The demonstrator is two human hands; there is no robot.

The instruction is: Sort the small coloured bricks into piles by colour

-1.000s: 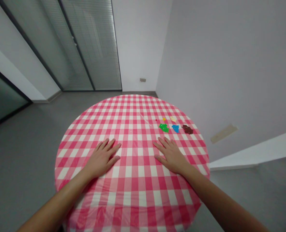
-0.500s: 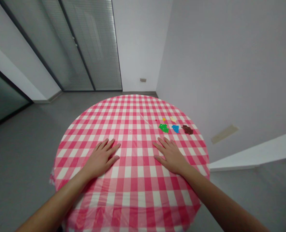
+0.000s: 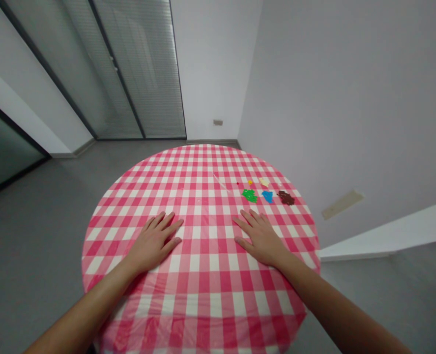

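Note:
A round table under a red-and-white checked cloth [image 3: 203, 167] fills the middle of the view. My left hand [image 3: 153, 242] lies flat on the cloth, palm down, fingers stretched out, holding nothing. My right hand [image 3: 262, 237] rests the same way a little to the right, fingers open and empty. Just beyond my right fingertips lie small flat coloured patches: a green one [image 3: 250, 195], a blue one [image 3: 267, 196], a dark brown one [image 3: 286, 197], a pale cream one [image 3: 264, 181] and a tiny yellow one [image 3: 250, 182].
A grey wall [image 3: 332, 98] stands close behind the table's right side. Glass doors with blinds [image 3: 129, 73] are at the back left. Grey floor [image 3: 37, 221] surrounds the table. A thin pale stick [image 3: 218, 179] lies on the cloth.

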